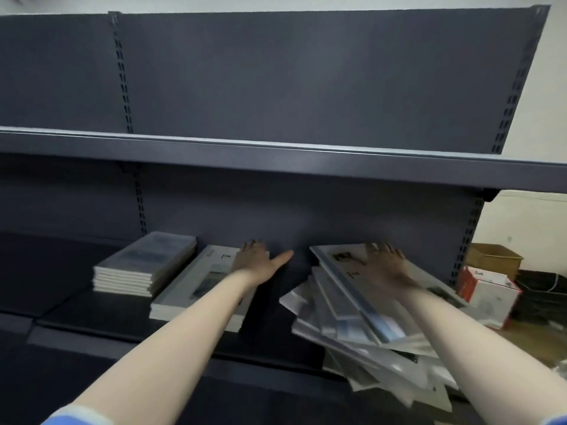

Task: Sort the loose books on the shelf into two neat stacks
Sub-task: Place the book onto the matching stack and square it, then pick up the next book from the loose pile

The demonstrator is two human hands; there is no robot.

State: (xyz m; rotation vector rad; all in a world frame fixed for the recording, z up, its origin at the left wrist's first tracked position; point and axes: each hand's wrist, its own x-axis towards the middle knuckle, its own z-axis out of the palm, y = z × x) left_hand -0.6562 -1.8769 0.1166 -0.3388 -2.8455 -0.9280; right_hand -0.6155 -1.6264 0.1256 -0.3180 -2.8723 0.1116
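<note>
A neat stack of books sat left on the dark shelf, a second low stack beside it under the left hand, fingers flat and holding nothing. The right hand pressed open, blurred, on a slumping loose pile. Cardboard boxes stood on the floor to the right, against a white wall.

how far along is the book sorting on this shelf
Done: one neat stack sits squared at the left. In hand: the left hand rests flat on a second, lower stack beside it, while the right hand lies on the top book of the loose pile. Left: that loose pile is still fanned out and overhangs the shelf edge, so most of the sorting remains.
</note>
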